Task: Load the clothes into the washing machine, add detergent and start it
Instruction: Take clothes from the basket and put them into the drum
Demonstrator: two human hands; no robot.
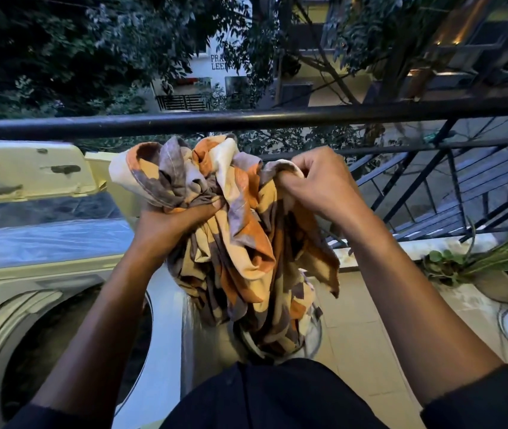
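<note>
We are bunching a crumpled patterned cloth (234,230) in both hands above the balcony floor. Our left hand (169,224) is gripping a twisted knot of the soft fabric from below, fingers curled into its folds; our right hand (314,184) is pinching a pale hem at the cloth's right edge, knuckles raised. The cloth, blotched orange, cream and grey-brown, is hanging in loose pleats, its lower end trailing into a shiny round metal bucket (311,339) near our body. To the near left, the top-loading washing machine (60,292) is standing with its round drum open and its yellowed plastic lid (29,171) tilted up at the far side. A smooth black metal railing (246,120) is crossing the far side, and leafy potted plants (494,267) are sitting at the right.
</note>
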